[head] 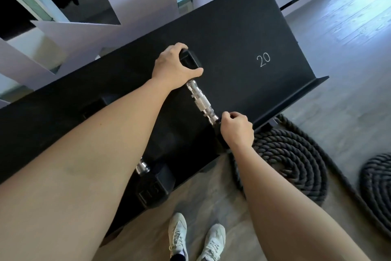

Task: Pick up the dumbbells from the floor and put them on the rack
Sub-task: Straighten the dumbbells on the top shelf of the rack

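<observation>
Grey wood-plank flooring (349, 34) runs under a long black metal rack shelf (232, 34) that slants across the view, with pale walls and mirrored panels (69, 6) behind it. White numerals "20" (263, 59) are printed on the shelf's bare right-hand stretch, and a raised lip (296, 100) edges the shelf's near side.

A black hex-headed dumbbell with a knurled chrome handle (200, 100) lies on the shelf, just left of the numerals, its length running from the shelf's back toward the lip. The left hand (173, 66) wraps over the dumbbell's far head, fingers curled across the top and thumb pressed along the near side. The right hand (237, 129) closes over the near head at the shelf's lip, fingers bent tight so that most of that head is hidden beneath them. Both bare forearms reach in from the bottom of the view.

A second black hex dumbbell (154, 184) rests farther left on the shelf, close to the lip, with only its near head and a short piece of chrome handle showing past the left forearm. More dark hex shapes sit left of it on the shelf, too dim to make out clearly.

On the floor below the shelf's right end lies a coiled thick black battle rope (292, 159), with another coil (378, 180) well to its right. Two white lace-up trainers (196, 237) stand on the floor in front of the shelf.
</observation>
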Motion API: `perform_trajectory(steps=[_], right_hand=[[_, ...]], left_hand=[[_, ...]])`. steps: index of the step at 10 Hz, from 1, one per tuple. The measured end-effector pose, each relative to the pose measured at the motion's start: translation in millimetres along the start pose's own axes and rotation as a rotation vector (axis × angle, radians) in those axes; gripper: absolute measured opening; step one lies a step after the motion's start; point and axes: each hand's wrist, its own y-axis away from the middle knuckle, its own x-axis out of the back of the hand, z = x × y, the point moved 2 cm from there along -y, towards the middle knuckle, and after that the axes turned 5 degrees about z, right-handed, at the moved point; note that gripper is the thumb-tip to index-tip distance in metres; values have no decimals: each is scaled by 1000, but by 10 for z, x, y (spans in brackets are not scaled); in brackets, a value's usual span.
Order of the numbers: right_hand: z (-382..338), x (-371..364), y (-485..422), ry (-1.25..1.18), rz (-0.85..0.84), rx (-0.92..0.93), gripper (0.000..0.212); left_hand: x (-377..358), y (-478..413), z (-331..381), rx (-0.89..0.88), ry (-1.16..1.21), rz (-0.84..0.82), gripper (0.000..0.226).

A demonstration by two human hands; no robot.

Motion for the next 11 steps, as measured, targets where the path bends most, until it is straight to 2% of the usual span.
perform_trajectory(steps=[2, 9, 10, 11], right_hand=[[-8, -11, -1, 1, 18, -6, 29], [-10, -19, 48, -15, 20, -3, 30], [-83, 47, 42, 9, -114, -17, 29], [-193, 167, 49, 66, -156, 33, 25]], left_hand=[[-22, 18, 4, -17, -6, 45, 72], [-66, 0, -43, -8, -62, 12, 77], [17, 57, 31, 76, -61, -69, 83], [128, 145, 95, 104, -34, -97, 85]])
